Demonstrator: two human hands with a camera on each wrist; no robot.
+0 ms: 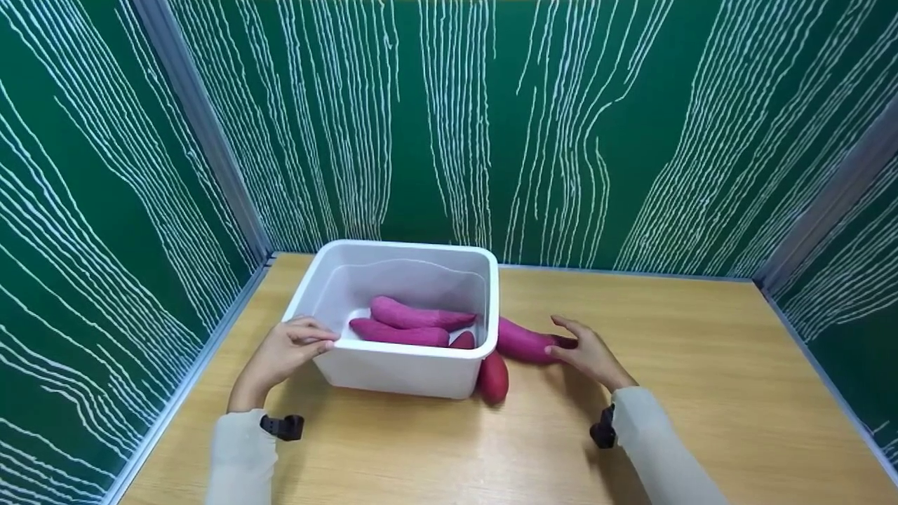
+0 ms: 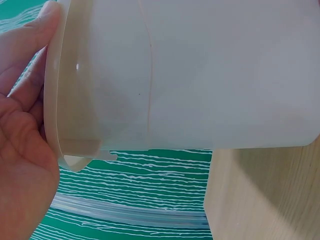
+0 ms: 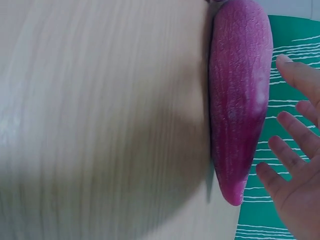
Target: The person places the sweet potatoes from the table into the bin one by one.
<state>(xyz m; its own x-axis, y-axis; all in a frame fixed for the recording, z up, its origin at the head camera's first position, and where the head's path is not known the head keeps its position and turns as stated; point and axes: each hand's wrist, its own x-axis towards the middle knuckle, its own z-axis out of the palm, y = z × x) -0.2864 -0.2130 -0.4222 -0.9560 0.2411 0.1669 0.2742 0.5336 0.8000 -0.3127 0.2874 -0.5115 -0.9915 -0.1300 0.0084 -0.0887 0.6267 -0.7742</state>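
Note:
My left hand [image 1: 284, 354] holds the near-left rim of a white plastic bin [image 1: 403, 372]; the left wrist view shows the thumb and fingers at the bin's rim [image 2: 52, 95]. Inside lie two pink-purple sweet potatoes [image 1: 421, 317] and a dark red one, partly hidden by the front wall. Outside, a pink-purple sweet potato [image 1: 523, 342] lies on the table against the bin's right side. My right hand [image 1: 586, 354] is beside its right end, and in the right wrist view its spread fingers [image 3: 295, 135] do not close round the sweet potato [image 3: 240, 100].
A red sweet potato [image 1: 494, 379] lies by the bin's front right corner. The wooden table [image 1: 701, 365] extends to the right and front. Green panels [image 1: 547, 140] with white wavy lines and metal frame posts [image 1: 203, 126] enclose the back and sides.

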